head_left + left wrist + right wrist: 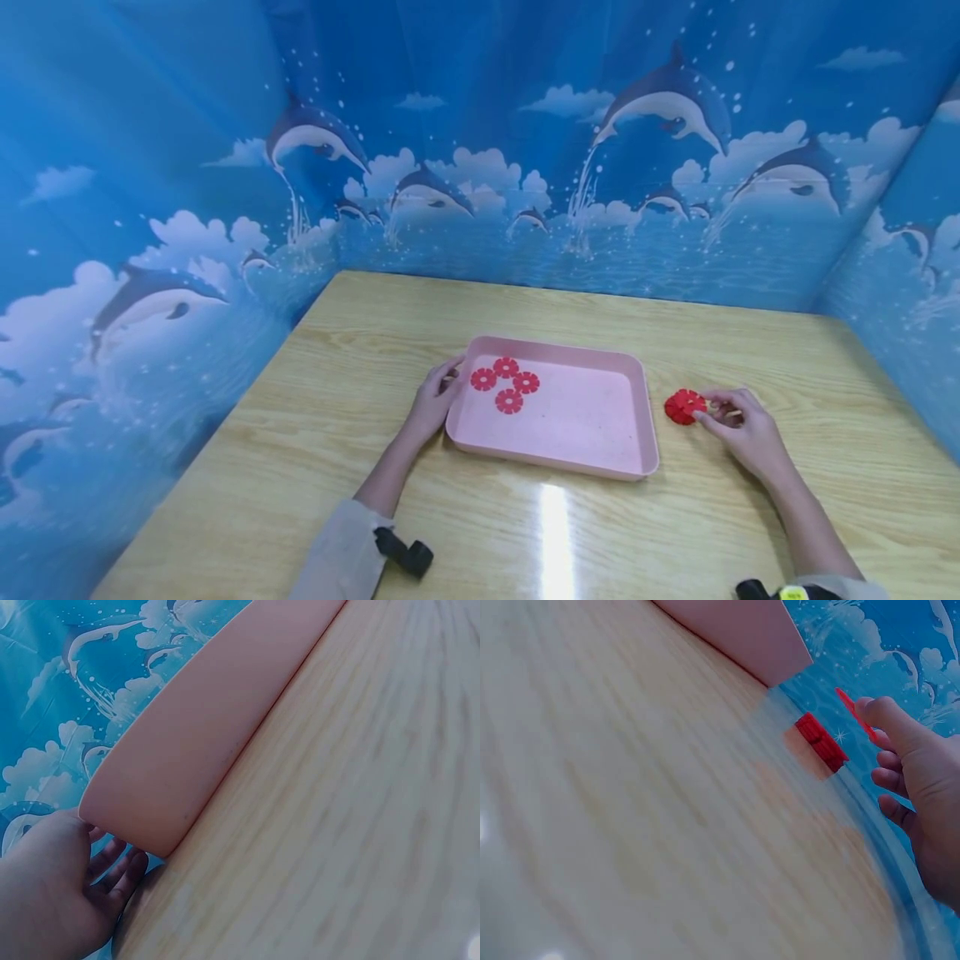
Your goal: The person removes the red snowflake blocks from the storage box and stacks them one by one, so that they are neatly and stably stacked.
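Observation:
A shallow pink tray [577, 417] lies on the table, with several red notched discs [509, 402] flat in its left part, each with a hole in its centre. My left hand [437, 396] holds the tray's left side at the rim, its lower fingers curled against the outside wall in the left wrist view. Right of the tray, my right hand [742, 425] pinches one red notched disc [855, 714] between thumb and fingers. The disc is tilted and raised above a small stack of like discs [822, 742] on the table.
The wooden table [337, 375] reaches back to a blue curtain [480, 200] printed with dolphins and clouds, which also hangs at the left and right. A black strap with a camera [405, 552] sits on the left wrist.

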Demonstrator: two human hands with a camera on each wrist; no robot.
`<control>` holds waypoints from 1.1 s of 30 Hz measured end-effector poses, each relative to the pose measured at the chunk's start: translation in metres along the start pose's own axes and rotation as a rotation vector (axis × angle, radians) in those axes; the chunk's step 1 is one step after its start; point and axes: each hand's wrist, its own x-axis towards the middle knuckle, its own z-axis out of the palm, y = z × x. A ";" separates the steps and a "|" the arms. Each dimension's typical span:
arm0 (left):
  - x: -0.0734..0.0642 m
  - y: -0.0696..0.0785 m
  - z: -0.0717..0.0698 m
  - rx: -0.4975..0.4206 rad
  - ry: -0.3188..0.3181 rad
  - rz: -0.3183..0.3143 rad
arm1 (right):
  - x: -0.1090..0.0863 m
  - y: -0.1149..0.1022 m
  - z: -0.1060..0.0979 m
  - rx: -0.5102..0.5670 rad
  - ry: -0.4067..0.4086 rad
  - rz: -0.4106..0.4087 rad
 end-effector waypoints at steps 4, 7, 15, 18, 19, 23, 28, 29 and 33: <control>-0.001 0.002 0.000 0.016 0.002 -0.006 | 0.000 0.004 0.003 0.010 -0.003 0.006; -0.002 0.003 0.000 0.026 0.001 -0.007 | -0.001 0.006 0.004 0.021 -0.002 0.004; -0.003 0.003 -0.001 0.041 -0.002 0.006 | -0.003 0.008 0.007 0.009 -0.006 0.007; -0.003 0.004 -0.001 0.041 0.001 0.002 | -0.003 0.008 0.008 0.009 -0.006 0.004; -0.003 0.004 -0.001 0.043 0.002 0.002 | -0.003 0.008 0.009 0.008 -0.006 0.002; -0.003 0.003 0.000 0.046 0.003 0.005 | -0.003 0.009 0.009 0.007 -0.003 -0.002; -0.003 0.004 0.000 0.043 0.002 0.013 | -0.003 0.008 0.009 -0.001 -0.001 -0.005; -0.003 0.004 0.000 0.041 0.003 0.008 | -0.003 0.008 0.009 -0.004 0.000 -0.006; -0.003 0.004 0.000 0.035 0.003 0.000 | -0.003 0.008 0.011 -0.012 0.006 -0.014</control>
